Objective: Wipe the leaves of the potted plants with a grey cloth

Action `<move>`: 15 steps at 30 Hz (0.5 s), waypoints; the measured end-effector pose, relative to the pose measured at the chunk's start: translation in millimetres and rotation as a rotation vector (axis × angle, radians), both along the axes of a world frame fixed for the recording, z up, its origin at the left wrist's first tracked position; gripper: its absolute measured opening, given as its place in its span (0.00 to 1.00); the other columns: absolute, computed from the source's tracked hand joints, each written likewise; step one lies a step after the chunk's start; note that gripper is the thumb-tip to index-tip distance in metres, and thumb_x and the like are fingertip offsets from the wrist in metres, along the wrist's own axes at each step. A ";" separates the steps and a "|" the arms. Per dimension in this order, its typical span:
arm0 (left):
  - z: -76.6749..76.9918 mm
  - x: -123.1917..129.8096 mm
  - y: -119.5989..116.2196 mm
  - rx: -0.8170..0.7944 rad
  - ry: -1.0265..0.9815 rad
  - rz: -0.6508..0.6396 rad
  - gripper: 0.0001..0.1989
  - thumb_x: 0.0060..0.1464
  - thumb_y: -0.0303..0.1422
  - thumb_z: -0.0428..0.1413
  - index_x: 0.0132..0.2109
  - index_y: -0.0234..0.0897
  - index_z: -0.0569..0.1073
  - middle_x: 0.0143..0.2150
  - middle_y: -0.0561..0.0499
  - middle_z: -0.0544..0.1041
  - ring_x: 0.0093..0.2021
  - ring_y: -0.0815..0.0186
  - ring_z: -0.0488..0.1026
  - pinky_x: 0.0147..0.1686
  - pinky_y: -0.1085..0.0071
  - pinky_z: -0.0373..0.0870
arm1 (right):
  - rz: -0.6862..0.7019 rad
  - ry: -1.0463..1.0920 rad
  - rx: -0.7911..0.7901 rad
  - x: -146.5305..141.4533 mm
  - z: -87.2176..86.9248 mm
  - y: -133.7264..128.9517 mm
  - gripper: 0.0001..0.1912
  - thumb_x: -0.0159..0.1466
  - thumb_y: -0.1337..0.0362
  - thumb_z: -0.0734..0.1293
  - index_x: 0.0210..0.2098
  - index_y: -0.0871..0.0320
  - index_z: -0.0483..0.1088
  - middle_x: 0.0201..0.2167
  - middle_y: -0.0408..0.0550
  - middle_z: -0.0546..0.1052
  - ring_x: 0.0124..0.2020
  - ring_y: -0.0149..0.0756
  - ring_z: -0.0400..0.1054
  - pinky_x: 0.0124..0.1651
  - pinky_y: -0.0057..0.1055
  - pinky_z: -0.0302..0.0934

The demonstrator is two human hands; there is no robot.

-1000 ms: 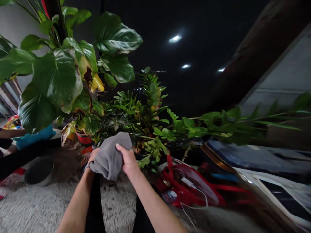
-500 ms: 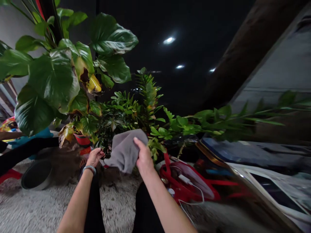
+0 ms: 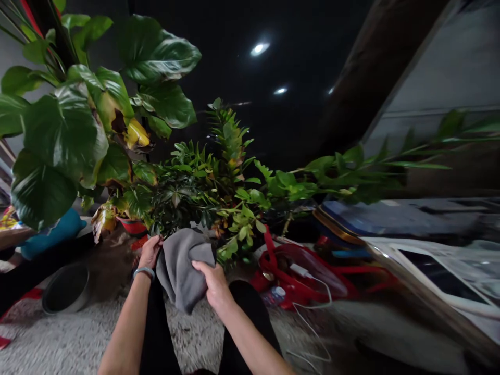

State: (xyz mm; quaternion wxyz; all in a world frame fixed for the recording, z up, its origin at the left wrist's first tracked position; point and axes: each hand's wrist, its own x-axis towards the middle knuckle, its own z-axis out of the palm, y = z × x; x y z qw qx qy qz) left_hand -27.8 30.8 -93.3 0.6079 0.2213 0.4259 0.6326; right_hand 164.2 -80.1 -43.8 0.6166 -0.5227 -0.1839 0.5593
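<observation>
A grey cloth (image 3: pixel 183 271) hangs in loose folds between my two hands, above the gap between my knees. My left hand (image 3: pixel 150 252), with a bracelet on its wrist, pinches the cloth's upper left edge. On the other side, my right hand (image 3: pixel 213 281) grips the cloth with the thumb on top; its other fingers are partly hidden. Just behind the cloth are the leaves of a dark green bushy plant (image 3: pixel 175 198).
A large-leaved plant (image 3: pixel 62 130) stands at the left above a grey bucket (image 3: pixel 66 289). To the right lie a red bag (image 3: pixel 273 271) with a white cable and a white framed tablet-like object (image 3: pixel 441 276). Another person's dark-clad leg (image 3: pixel 42 265) reaches in from the left.
The cloth and my right hand have moved down and to the left, nearer to my left hand. The view has shifted slightly, and more of the cloth hangs down.
</observation>
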 end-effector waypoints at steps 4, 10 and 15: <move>12.8 -3.5 -29.1 0.033 -0.016 0.116 0.18 0.34 0.33 0.73 0.36 0.36 0.80 0.32 0.51 0.82 0.28 0.69 0.75 0.40 0.66 0.74 | -0.012 -0.188 0.060 20.6 26.5 3.9 0.16 0.38 0.62 0.79 0.28 0.57 0.79 0.27 0.49 0.83 0.32 0.47 0.76 0.37 0.37 0.68; 30.2 18.6 -125.5 0.083 0.185 -0.055 0.28 0.37 0.36 0.74 0.49 0.41 0.82 0.55 0.43 0.81 0.50 0.55 0.79 0.50 0.64 0.74 | 0.026 -0.353 0.183 17.4 63.9 -7.0 0.13 0.39 0.60 0.79 0.23 0.58 0.79 0.23 0.48 0.82 0.29 0.44 0.73 0.36 0.36 0.65; 44.0 54.9 -171.2 0.084 0.075 -0.187 0.45 0.40 0.47 0.73 0.65 0.41 0.72 0.67 0.39 0.72 0.68 0.46 0.66 0.66 0.58 0.63 | 0.171 0.018 0.187 -17.9 82.9 -30.6 0.13 0.38 0.60 0.78 0.22 0.57 0.77 0.20 0.43 0.78 0.24 0.37 0.69 0.31 0.33 0.65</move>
